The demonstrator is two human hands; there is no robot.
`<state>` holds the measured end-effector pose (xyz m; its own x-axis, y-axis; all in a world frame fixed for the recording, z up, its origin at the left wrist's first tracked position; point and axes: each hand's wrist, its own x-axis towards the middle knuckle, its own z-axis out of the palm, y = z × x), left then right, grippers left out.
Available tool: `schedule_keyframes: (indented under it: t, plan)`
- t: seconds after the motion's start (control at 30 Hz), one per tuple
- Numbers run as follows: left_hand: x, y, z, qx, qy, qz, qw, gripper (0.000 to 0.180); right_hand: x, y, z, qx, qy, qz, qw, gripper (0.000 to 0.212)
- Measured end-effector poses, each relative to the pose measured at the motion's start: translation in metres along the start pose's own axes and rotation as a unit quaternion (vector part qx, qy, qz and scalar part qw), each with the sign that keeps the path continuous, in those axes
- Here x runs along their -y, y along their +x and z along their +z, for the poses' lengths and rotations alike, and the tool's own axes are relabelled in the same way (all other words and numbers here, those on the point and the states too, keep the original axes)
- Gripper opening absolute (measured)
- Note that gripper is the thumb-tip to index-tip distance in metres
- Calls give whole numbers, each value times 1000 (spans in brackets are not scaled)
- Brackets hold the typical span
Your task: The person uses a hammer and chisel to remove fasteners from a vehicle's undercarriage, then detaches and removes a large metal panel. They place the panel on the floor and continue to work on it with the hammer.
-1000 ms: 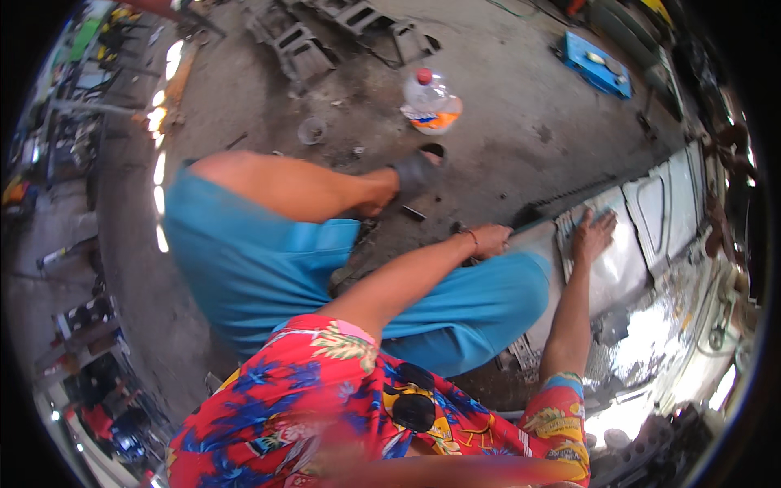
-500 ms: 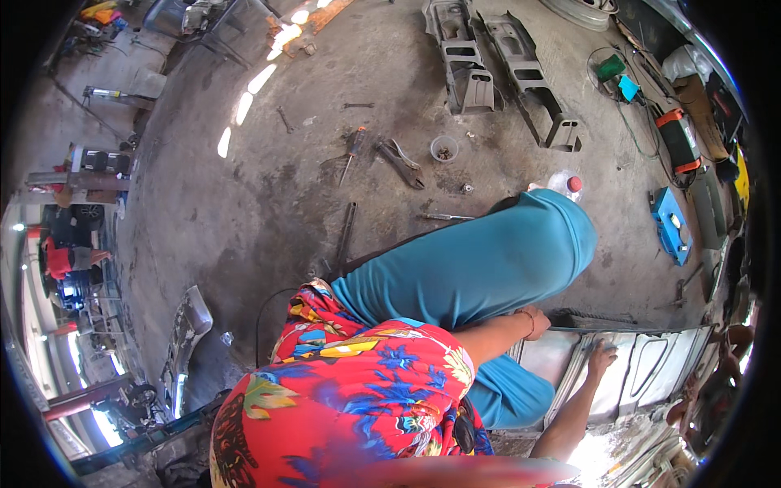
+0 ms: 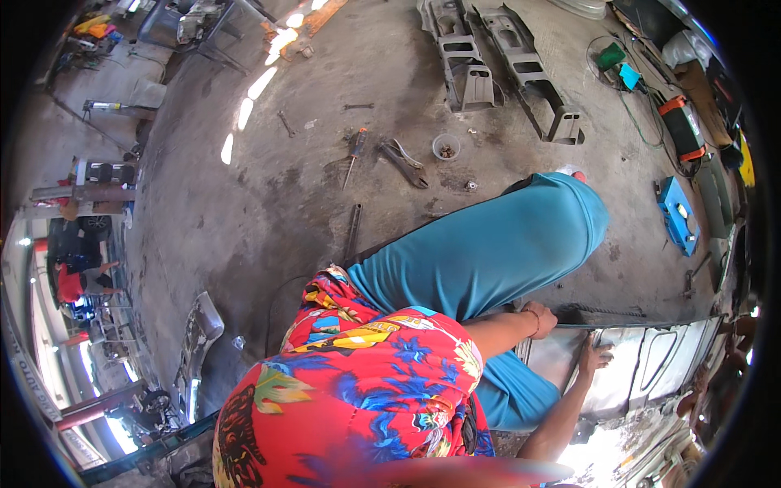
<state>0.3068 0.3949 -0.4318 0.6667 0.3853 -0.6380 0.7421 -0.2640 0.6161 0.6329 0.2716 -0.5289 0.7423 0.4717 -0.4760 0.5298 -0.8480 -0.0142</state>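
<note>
A silvery metal vehicle panel lies low at the right, beside my bent legs in teal trousers. My left hand, with a thin band at its wrist, is closed at the panel's dark upper edge, near its left end. What those fingers hold, if anything, is hidden. My right hand reaches up from below, with its fingers apart over the bare metal just under that edge. Nothing shows in it.
On the concrete floor lie a screwdriver, pliers, a spanner and a small tub of fasteners. Two long metal brackets lie beyond. A blue case and an orange-ended machine stand at right.
My view has shifted slightly. My right hand's fingers have spread, and it sits a little further left on the panel. My knee now hides most of the red-capped bottle. The left hand stays closed.
</note>
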Motion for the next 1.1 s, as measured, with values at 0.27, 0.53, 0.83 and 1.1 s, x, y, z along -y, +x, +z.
schedule_keyframes:
  t: [0.27, 0.53, 0.83, 1.1]
  plan:
    - [1, 4, 9, 7, 15, 18, 1000, 36, -3, -10, -3, 3, 16, -7, 1000, 143]
    - [0, 8, 10, 12, 6, 26, 1000, 35, 16, -29, -11, 13, 27, 37, 999, 141]
    - [-1, 18, 8, 13, 12, 55, 998, 35, 46, -65, -40, 24, 60, 60, 996, 140]
    - [-12, 20, 4, 30, 45, 28, 998, 40, 54, -85, -58, 20, 95, 45, 994, 135]
